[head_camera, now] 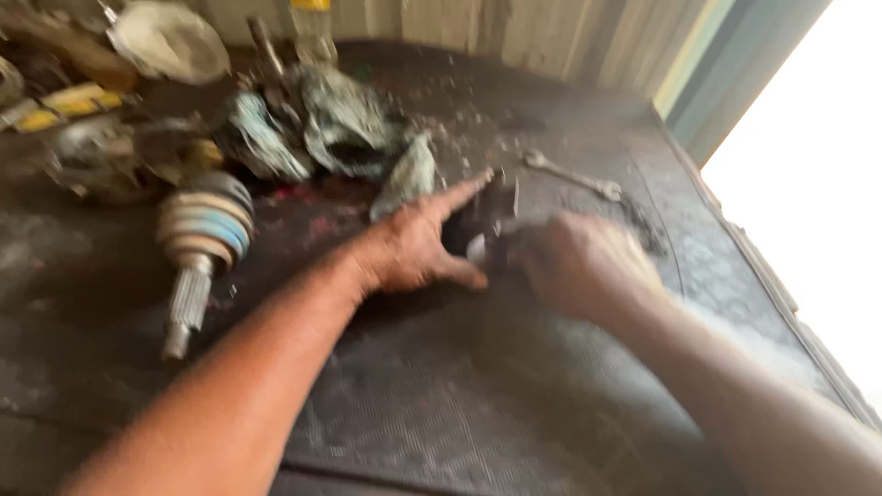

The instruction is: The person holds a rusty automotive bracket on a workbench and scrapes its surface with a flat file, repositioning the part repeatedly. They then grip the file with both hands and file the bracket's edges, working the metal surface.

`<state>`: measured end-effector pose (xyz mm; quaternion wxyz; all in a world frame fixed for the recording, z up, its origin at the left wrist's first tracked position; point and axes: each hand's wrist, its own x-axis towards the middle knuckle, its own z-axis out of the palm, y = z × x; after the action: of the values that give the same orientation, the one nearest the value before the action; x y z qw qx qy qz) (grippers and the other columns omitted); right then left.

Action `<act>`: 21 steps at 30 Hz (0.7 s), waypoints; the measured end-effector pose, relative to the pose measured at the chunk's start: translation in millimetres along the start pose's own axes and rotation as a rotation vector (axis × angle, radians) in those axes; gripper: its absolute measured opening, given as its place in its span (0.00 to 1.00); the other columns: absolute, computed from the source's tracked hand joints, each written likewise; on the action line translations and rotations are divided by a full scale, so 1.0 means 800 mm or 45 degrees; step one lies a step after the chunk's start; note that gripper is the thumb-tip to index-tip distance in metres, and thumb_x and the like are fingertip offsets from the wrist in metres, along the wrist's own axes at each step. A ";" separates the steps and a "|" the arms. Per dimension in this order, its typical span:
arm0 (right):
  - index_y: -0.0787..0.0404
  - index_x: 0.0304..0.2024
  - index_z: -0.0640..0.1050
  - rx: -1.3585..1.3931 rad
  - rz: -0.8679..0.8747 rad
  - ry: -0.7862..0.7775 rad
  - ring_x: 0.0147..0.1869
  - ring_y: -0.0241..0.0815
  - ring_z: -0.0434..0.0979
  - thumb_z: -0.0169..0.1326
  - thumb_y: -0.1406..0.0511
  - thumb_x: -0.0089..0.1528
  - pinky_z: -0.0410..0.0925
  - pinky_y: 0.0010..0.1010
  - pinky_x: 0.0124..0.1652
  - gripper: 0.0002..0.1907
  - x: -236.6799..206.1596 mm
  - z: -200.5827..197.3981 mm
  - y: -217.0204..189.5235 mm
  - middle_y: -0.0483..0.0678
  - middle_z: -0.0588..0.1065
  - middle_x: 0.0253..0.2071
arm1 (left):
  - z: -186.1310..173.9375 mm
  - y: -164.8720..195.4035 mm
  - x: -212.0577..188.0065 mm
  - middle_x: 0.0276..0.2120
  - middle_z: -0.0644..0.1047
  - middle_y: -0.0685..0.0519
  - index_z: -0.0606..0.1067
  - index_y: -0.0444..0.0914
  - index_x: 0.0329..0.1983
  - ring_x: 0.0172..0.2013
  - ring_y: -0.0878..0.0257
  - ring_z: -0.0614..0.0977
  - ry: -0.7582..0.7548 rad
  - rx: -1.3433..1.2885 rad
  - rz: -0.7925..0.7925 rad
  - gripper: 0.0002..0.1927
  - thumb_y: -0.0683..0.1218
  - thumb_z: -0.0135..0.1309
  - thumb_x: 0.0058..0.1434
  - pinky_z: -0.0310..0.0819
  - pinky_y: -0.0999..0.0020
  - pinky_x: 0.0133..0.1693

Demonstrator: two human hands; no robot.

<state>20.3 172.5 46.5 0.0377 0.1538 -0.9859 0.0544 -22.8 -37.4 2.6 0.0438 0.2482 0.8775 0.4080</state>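
Dark metal part (491, 230) sits mid-mat between both hands, bare mat (441, 404) nearer.

1. On the mat (441, 404), at its middle: small dark part (487, 230), between left hand (413, 253) and right hand (574, 266).
2. Left of the part: splined joint (197, 248).
3. Behind-left: rags (322, 129).
4. Behind-right: wrench (571, 174).

Two bare forearms, sleeveless, grimy left hand (413, 250)
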 end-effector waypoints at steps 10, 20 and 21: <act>0.46 0.45 0.84 0.104 0.229 0.101 0.47 0.51 0.82 0.56 0.53 0.60 0.72 0.47 0.47 0.14 0.014 0.013 0.010 0.47 0.81 0.41 | -0.001 -0.002 -0.003 0.66 0.70 0.44 0.52 0.51 0.77 0.66 0.53 0.71 -0.023 -0.035 0.013 0.67 0.59 0.75 0.34 0.60 0.61 0.67; 0.55 0.39 0.82 -0.009 0.078 0.178 0.43 0.53 0.81 0.53 0.56 0.65 0.71 0.50 0.44 0.12 0.026 0.028 0.011 0.50 0.80 0.38 | -0.001 0.000 0.000 0.60 0.71 0.40 0.52 0.53 0.77 0.62 0.49 0.72 -0.015 0.144 -0.056 0.66 0.57 0.77 0.37 0.62 0.61 0.64; 0.55 0.39 0.82 -0.048 0.049 0.155 0.43 0.54 0.81 0.53 0.56 0.64 0.72 0.49 0.43 0.12 0.024 0.027 0.011 0.51 0.80 0.38 | -0.001 -0.001 0.000 0.59 0.74 0.42 0.53 0.52 0.77 0.61 0.51 0.75 -0.007 0.106 -0.008 0.66 0.57 0.76 0.35 0.64 0.62 0.64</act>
<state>-1.8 172.4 25.7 0.0995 0.1307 -0.9854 0.0456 -23.2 -38.8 2.7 0.0368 0.2482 0.8944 0.3702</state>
